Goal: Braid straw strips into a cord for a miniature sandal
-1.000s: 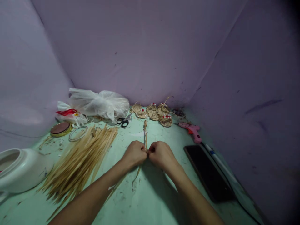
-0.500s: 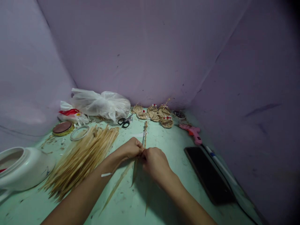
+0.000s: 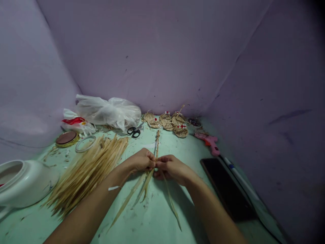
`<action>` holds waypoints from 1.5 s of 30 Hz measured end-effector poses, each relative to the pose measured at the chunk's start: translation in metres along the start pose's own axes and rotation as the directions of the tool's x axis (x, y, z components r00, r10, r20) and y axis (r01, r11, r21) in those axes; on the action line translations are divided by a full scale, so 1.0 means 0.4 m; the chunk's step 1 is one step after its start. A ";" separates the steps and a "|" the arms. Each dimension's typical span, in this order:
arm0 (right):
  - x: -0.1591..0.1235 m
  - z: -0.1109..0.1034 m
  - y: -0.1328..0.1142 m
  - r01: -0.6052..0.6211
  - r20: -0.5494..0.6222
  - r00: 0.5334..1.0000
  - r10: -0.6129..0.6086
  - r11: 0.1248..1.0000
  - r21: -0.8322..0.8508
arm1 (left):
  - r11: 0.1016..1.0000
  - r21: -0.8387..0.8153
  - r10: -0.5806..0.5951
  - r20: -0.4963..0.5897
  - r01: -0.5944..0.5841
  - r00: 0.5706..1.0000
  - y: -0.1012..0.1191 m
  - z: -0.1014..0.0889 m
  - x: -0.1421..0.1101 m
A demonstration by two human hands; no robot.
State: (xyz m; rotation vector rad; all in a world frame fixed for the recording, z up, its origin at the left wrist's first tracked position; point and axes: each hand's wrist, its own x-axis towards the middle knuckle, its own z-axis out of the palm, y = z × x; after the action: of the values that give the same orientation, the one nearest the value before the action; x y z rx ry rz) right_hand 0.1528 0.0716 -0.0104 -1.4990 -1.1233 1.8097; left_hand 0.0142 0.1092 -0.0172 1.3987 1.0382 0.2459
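Observation:
A thin straw braid (image 3: 157, 145) runs up the middle of the green table, with its lower end between my hands. My left hand (image 3: 144, 160) is closed on that end, fingers pinched. From the right, my right hand (image 3: 170, 168) pinches the strands at the same spot, its fingertips touching or nearly touching the left ones. Loose straw strips (image 3: 127, 201) fan out below my left hand, and one long strip (image 3: 172, 205) hangs down below the right. The exact crossing of the strands is hidden by my fingers.
Left of my arm lies a bundle of straw strips (image 3: 88, 176), beside a white pot (image 3: 35, 183). Scissors (image 3: 135, 130), a plastic bag (image 3: 109, 113) and woven beaded pieces (image 3: 166, 122) sit at the back. Rightward are a pink glue gun (image 3: 209, 140) and a phone (image 3: 225, 189).
My right hand has turned and opened from a fist-like grip to a fingertip pinch. One strip has swung out to the right, and more strips show below the left hand.

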 end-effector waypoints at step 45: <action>0.021 0.009 0.080 0.171 -0.179 0.966 -0.189 0.979 -0.111 | 0.986 0.082 -0.131 -0.153 0.145 0.979 -0.021 0.051 -0.003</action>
State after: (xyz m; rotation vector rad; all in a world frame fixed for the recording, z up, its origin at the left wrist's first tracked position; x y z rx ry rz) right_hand 0.1507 0.0611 -0.0419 -1.5317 -1.2217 1.4783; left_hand 0.0246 0.0924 -0.0275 1.4005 1.2778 0.2034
